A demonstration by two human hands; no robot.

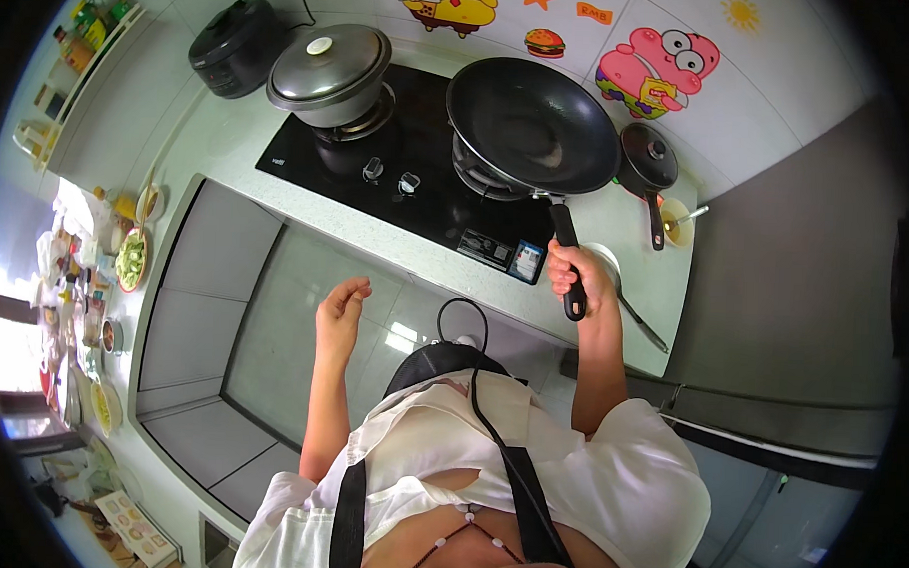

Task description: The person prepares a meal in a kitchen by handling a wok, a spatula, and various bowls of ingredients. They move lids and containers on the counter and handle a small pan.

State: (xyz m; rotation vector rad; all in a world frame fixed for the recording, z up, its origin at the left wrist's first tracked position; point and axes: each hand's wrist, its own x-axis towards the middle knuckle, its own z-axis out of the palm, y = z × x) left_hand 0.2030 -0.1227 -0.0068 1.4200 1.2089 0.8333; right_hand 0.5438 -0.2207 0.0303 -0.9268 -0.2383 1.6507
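Observation:
My right hand (583, 272) is wrapped round the black handle of a wok (535, 127). The wok is dark inside and rests on the right burner of the black gas hob (428, 183), tilted somewhat. Its inside looks bare, with a lighter sheen near the middle. My left hand (341, 315) hangs in the air in front of the counter, touching nothing. Its fingers are loosely curled together and hold nothing that I can see. On the left burner sits a grey lidded pot (332, 69).
A small lidded saucepan (647, 166) and a bowl with a spoon (679, 224) stand right of the wok. A long dark-handled utensil (641, 321) lies near the counter's right end. A black cooker (237, 51) is at the back left. Chopped green food (131, 260) sits on the left counter.

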